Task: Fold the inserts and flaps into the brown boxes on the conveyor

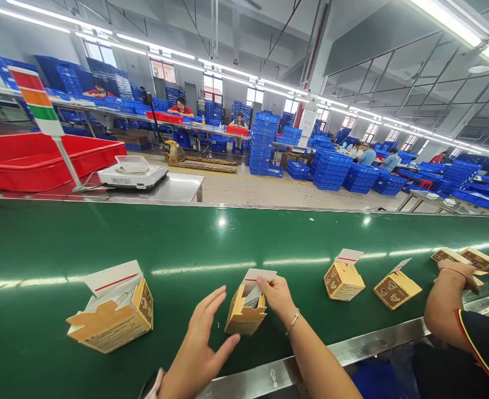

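Head view: left hand (200, 339) is spread, empty, beside middle carton (245, 320); right hand (278, 296) is pinched at white flap (253, 275), hold unclear. Neighbouring cartons (345, 284) flank middle carton.

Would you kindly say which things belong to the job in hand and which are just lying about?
Job: open carton, right hand at its top, left hand beside it; leftmost carton; green belt.
Lying about: white scale, red tray, blue crates.

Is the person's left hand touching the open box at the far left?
Apart. The head camera view shows bare green belt between the left hand and the open box.
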A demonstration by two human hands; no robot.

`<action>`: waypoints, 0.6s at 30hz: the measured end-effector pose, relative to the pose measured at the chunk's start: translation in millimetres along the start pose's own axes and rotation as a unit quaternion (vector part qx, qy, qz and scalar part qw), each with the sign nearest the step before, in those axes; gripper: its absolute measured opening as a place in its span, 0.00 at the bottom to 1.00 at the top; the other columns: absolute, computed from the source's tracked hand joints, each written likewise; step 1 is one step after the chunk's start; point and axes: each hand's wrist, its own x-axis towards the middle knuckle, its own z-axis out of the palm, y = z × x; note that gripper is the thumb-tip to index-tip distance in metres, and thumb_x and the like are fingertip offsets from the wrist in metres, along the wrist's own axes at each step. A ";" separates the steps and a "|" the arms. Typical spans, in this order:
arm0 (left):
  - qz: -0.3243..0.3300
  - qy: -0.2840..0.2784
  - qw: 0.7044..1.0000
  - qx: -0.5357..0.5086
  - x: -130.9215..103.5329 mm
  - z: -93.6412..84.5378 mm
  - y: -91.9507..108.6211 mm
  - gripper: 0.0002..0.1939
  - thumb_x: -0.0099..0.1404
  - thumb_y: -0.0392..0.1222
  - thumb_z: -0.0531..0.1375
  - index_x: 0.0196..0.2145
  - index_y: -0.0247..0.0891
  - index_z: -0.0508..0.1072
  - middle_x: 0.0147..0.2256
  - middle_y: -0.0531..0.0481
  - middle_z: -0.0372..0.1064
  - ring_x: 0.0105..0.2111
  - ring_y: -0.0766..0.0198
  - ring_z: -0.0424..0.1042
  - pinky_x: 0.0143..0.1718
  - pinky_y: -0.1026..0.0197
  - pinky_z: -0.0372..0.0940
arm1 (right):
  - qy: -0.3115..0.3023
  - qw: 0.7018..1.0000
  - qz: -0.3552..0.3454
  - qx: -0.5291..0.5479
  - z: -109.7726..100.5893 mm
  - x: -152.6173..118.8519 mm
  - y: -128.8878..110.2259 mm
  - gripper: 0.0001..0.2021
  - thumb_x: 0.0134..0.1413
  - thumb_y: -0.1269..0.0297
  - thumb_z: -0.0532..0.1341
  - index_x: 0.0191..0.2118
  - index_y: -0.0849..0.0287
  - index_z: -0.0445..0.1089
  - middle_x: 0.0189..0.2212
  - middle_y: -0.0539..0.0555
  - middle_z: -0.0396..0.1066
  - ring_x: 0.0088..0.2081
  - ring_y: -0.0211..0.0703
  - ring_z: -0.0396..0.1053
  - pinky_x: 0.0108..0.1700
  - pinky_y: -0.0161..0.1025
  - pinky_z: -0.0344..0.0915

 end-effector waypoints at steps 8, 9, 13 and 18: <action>0.072 -0.107 0.991 -0.028 27.8 46.7 -15.3 0.17 0.68 0.45 0.54 0.53 0.46 0.70 0.50 0.46 0.70 0.52 0.48 0.65 0.46 0.48 0.64 | 0.001 0.984 -0.138 -0.110 -13.7 -51.4 -7.9 0.25 0.46 0.35 0.62 0.37 0.50 0.78 0.41 0.57 0.76 0.51 0.58 0.67 0.60 0.58 0.53; 0.052 -0.133 0.989 -0.043 31.1 46.6 -14.1 0.15 0.67 0.46 0.55 0.49 0.46 0.74 0.46 0.45 0.72 0.50 0.48 0.66 0.45 0.48 0.63 | -0.037 0.978 -0.143 -0.147 -16.5 -53.6 -12.3 0.23 0.43 0.37 0.65 0.39 0.49 0.78 0.43 0.56 0.76 0.54 0.60 0.65 0.62 0.62 0.46; -0.006 -0.193 0.976 -0.100 44.2 51.6 -8.0 0.14 0.66 0.50 0.53 0.34 0.45 0.77 0.33 0.46 0.73 0.38 0.53 0.69 0.44 0.48 0.62 | -0.046 0.983 -0.087 -0.152 -20.0 -46.1 -19.5 0.16 0.40 0.44 0.69 0.29 0.49 0.77 0.34 0.52 0.77 0.50 0.59 0.67 0.63 0.61 0.43; -0.055 -0.103 0.988 -0.103 32.6 77.5 -5.1 0.21 0.68 0.51 0.49 0.50 0.38 0.71 0.45 0.39 0.71 0.45 0.51 0.70 0.46 0.49 0.65 | 0.113 0.990 -0.038 -0.079 -14.0 -37.6 -0.4 0.16 0.49 0.49 0.60 0.23 0.55 0.66 0.40 0.57 0.72 0.45 0.51 0.68 0.49 0.47 0.63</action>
